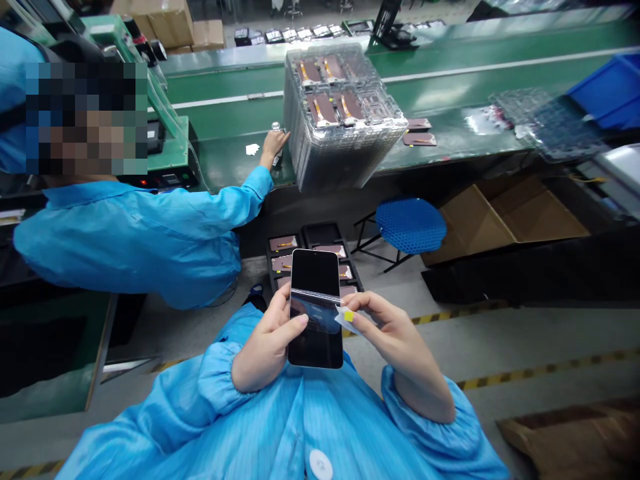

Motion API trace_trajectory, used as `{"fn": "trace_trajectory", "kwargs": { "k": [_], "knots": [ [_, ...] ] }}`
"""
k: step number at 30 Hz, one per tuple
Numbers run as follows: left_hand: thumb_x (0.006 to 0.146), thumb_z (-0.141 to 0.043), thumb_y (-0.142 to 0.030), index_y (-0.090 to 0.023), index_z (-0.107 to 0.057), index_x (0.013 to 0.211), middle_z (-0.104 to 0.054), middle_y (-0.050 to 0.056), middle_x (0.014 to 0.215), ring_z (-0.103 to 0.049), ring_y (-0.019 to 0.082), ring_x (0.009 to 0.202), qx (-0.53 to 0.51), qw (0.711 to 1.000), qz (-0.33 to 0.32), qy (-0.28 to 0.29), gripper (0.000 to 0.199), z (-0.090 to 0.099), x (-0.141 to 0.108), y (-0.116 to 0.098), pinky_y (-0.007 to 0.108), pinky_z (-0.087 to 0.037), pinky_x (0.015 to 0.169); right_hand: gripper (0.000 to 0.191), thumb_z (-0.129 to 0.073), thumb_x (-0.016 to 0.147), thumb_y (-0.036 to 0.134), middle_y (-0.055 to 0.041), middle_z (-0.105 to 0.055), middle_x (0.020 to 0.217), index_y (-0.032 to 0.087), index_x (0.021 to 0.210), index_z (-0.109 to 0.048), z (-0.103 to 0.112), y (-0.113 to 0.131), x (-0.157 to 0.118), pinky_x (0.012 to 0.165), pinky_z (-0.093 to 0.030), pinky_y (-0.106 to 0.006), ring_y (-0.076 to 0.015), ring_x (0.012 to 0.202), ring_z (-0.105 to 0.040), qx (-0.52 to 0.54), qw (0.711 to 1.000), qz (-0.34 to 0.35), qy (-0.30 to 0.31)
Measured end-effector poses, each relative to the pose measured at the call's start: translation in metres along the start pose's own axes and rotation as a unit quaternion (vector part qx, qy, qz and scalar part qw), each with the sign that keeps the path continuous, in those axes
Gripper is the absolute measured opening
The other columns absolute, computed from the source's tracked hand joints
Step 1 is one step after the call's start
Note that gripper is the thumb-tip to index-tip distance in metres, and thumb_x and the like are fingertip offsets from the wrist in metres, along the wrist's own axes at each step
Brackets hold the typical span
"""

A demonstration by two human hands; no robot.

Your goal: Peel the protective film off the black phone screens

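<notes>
A smartphone (316, 347) with a dark screen and pale rim is held upright before my body. Along its left edge wraps my left hand (273, 337), the thumb resting on the glass. At the right edge, my right hand (387, 327) pinches a small whitish piece of film (341, 319) with a yellow tab between thumb and fingers. Bright lines cross the screen near that film; whether they are a film edge or a reflection, I cannot tell. Behind the phone, a black tray (320, 233) carries several brownish phone parts, partly hidden.
A co-worker in a blue smock (135, 233) reaches from the left onto the green bench (225, 140). Tall stacked clear trays (345, 140) stand at its edge. Beyond the black tray are a blue stool (410, 225), an open cardboard box (505, 213) and a blue bin (610, 93).
</notes>
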State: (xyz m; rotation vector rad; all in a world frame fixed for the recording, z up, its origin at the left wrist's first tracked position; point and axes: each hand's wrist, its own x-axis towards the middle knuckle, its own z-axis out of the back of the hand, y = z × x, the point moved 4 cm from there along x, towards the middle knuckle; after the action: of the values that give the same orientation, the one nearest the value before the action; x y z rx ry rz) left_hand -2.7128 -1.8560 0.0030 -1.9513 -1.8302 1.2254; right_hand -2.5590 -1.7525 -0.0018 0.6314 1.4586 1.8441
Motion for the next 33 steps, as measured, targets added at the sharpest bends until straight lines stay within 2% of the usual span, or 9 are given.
{"fn": "trace_trajectory", "kwargs": {
  "k": [5, 17, 27, 33],
  "knots": [
    [0.087, -0.065, -0.021, -0.022, -0.046, 0.136, -0.051, 0.008, 0.146, -0.041, 0.028, 0.139, 0.01, 1.0, -0.007, 0.007, 0.053, -0.0017, 0.0008, 0.0006, 0.043, -0.035, 0.115, 0.019, -0.065, 0.088, 0.04, -0.0052, -0.073, 0.087, 0.021, 0.083, -0.064, 0.0016, 0.0, -0.0001, 0.075, -0.057, -0.028, -0.0191, 0.084, -0.07, 0.01, 1.0, -0.006, 0.003],
    [0.086, -0.065, -0.019, -0.022, -0.046, 0.135, -0.05, 0.007, 0.148, -0.038, 0.026, 0.142, 0.007, 1.0, 0.001, 0.006, 0.052, -0.0014, -0.0018, 0.0019, 0.041, -0.029, 0.118, 0.019, -0.064, 0.088, 0.039, -0.0055, -0.072, 0.088, 0.021, 0.083, -0.064, 0.0024, -0.0003, -0.0034, 0.077, -0.057, -0.029, -0.0195, 0.086, -0.069, 0.017, 1.0, -0.011, 0.008],
    [0.087, -0.064, -0.019, -0.021, -0.046, 0.135, -0.054, 0.008, 0.143, -0.043, 0.026, 0.138, 0.01, 1.0, -0.003, 0.006, 0.052, -0.0001, -0.0037, 0.0017, 0.042, -0.035, 0.114, 0.013, -0.065, 0.088, 0.035, -0.003, -0.072, 0.088, 0.022, 0.083, -0.064, -0.0006, 0.0005, -0.0046, 0.076, -0.055, -0.025, -0.0166, 0.085, -0.069, 0.024, 1.0, 0.002, 0.01],
    [0.087, -0.063, -0.018, -0.022, -0.047, 0.134, -0.056, 0.007, 0.141, -0.046, 0.026, 0.136, 0.009, 1.0, -0.006, 0.013, 0.05, -0.0003, -0.0052, 0.0008, 0.041, -0.037, 0.112, 0.012, -0.065, 0.088, 0.033, -0.0039, -0.072, 0.088, 0.022, 0.083, -0.064, -0.0009, 0.0005, -0.0051, 0.076, -0.056, -0.027, -0.0177, 0.084, -0.069, 0.012, 1.0, 0.001, 0.015]
  ]
}}
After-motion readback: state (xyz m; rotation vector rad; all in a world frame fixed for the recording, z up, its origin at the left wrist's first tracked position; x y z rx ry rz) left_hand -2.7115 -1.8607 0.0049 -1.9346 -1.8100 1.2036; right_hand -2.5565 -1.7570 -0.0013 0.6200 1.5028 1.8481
